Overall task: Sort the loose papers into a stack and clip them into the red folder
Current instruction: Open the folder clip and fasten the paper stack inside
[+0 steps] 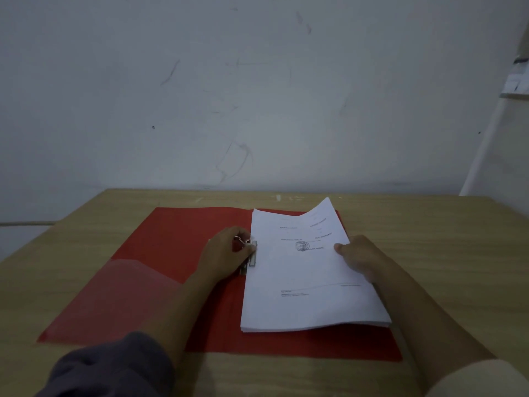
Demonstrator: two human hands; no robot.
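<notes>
A paper stack point(300, 282) lies on the right half of the open red folder point(160, 253) on a wooden table point(429, 239); the left hand point(226, 253) pinches the metal clip point(252, 257) at the stack's left edge; the right hand point(360, 259) grips the opposite edge, thumb on top.

One wide-angle camera, worn on the person's head, looks forward and down across a pale wood-grain table point(429, 239) toward a scuffed white wall point(257, 96) that fills the upper half. The open red plastic folder point(171, 239) lies close, at arm's reach. The left hand point(226, 253) at the silver metal clip point(252, 257) and the right hand point(360, 259) at the white paper stack point(300, 282) reach in from the bottom corners. Straight edges seem slightly bowed near the frame's sides.
</notes>
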